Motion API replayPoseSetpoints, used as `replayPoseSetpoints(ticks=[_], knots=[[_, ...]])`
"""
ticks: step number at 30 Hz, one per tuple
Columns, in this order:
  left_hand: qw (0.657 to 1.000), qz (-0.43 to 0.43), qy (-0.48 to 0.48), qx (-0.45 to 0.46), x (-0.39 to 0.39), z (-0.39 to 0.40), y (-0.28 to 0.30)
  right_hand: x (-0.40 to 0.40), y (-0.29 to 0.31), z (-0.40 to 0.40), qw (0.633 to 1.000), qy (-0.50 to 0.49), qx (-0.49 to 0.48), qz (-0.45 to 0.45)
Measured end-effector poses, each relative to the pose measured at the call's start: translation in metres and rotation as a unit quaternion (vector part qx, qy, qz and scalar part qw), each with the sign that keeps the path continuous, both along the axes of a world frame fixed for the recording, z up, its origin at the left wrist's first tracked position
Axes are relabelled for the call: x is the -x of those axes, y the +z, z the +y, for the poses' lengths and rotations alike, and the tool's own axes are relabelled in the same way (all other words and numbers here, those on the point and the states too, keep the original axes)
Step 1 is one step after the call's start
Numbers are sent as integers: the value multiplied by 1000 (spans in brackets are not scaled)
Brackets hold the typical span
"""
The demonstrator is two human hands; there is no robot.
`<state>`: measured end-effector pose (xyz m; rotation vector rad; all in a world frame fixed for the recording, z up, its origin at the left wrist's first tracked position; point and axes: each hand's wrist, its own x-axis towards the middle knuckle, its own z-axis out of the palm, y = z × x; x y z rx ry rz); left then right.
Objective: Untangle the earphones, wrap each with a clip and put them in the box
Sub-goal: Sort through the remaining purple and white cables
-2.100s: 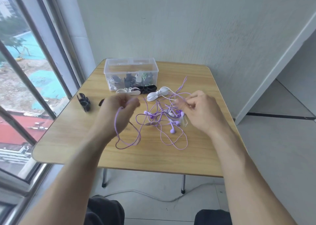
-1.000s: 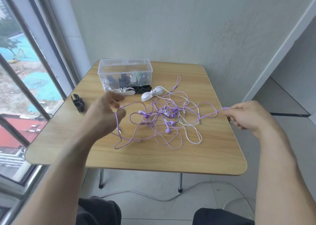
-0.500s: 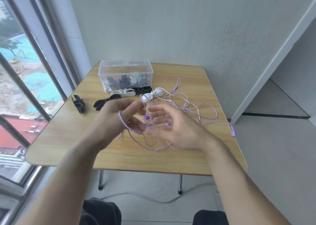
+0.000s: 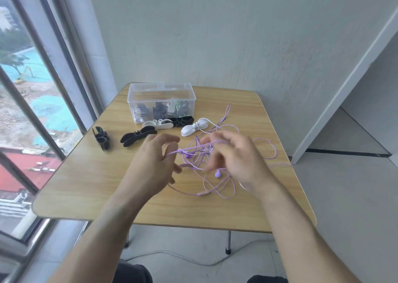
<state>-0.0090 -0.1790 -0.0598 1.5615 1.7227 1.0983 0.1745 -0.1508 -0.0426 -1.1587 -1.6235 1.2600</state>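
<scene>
Since half a second ago both hands are sitting higher and a little apart, and the purple earphones (image 4: 202, 160) are being lifted off the wooden table (image 4: 90, 188) between them. The left hand (image 4: 150, 166) is pinching a strand of thin purple cable at its fingertips; the right hand (image 4: 234, 160) is blurring with motion, fingers curling among the loops, and whether it is gripping a strand I cannot tell. A purple earbud (image 4: 218, 173) is dangling under the right hand, and slack loops are trailing toward 3 o'clock and lying on the tabletop at 6 o'clock of the tangle. At 12 o'clock a clear plastic box (image 4: 161, 89) is holding wrapped earphones, hazy through its walls. Just in front of it, a white clip (image 4: 157, 124), a black clip (image 4: 182, 121) and another white clip (image 4: 193, 127) with a white cable are lying in a row. At 10 o'clock two more black clips (image 4: 137, 138) (image 4: 102, 139) are resting, glossy and winged. The right hand is covering part of the tangle.
</scene>
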Motion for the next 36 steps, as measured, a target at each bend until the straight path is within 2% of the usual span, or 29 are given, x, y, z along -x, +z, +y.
replayPoseSetpoints(ticks=[3, 5, 7, 8, 10, 12, 14, 16, 19, 21, 23, 30, 33, 36], knots=[[999, -32, 3, 2, 9, -1, 3, -27, 14, 12, 990, -124, -3, 70], [998, -54, -27, 12, 15, -2, 5, -43, 16, 19, 975, -219, -19, 32], [983, -65, -162, 61, 20, -5, 8, -55, 15, 24, 966, -253, -11, -59], [961, -71, -246, 101, 22, -7, 10, -58, 15, 24, 963, -252, 1, -93], [928, -81, -336, 142, 23, -9, 8, -60, 14, 23, 965, -238, 13, -112], [950, -104, -283, 86, 14, -6, 3, -55, 16, 20, 976, -198, 29, -88], [978, -133, -159, -4, -1, 0, -1, -49, 18, 15, 986, -137, 39, -92], [983, -142, -107, -52, -13, 3, -3, -42, 20, 10, 992, -67, 49, -91], [977, -87, -189, -55, -20, 1, -5, -30, 22, -1, 996, 57, 69, 32], [961, -71, -264, -35, -25, -2, -5, -26, 22, -4, 989, 104, 43, 91], [960, -62, -270, -34, -29, -3, -5, -24, 22, -4, 988, 110, 6, 110], [991, -57, -119, -2, -4, 2, 0, -55, 23, 15, 963, 27, -35, 264], [993, -98, -69, -25, 12, 6, 1, -78, 23, 23, 938, 3, 54, 343], [988, -132, -82, 18, 27, 4, 6, -97, 25, 23, 905, -23, 176, 386]])
